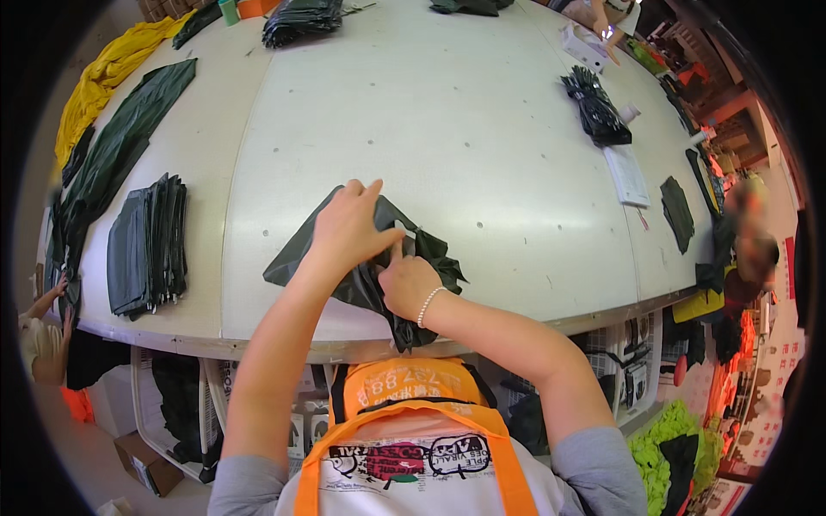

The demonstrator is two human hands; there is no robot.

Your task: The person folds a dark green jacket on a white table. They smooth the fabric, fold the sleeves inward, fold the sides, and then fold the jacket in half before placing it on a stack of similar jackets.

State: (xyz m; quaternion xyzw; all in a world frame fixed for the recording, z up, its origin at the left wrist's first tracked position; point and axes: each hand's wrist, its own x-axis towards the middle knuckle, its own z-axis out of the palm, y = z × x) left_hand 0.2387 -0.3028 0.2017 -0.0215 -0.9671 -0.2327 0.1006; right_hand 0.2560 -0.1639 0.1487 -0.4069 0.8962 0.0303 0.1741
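Note:
A crumpled, partly folded piece of dark green, slightly shiny fabric (297,249) lies on the table near its front edge, in front of my body. My left hand (348,224) rests over its upper part, fingers apart and thumb reaching toward the right. Close by, my right hand (410,282) is at the bunched right side, index finger stretched up and the other fingers curled at the fabric. Between thumb and index finger a small whitish bit shows, too small to name. A beaded bracelet circles my right wrist. The fabric under both palms is hidden.
A neat stack of folded dark green pieces (148,245) sits at left, by a long dark green cloth (129,129) and yellow cloth (107,69). Black bundled items (595,107) and a white pad (626,175) lie at right. Other people work around the table (387,103).

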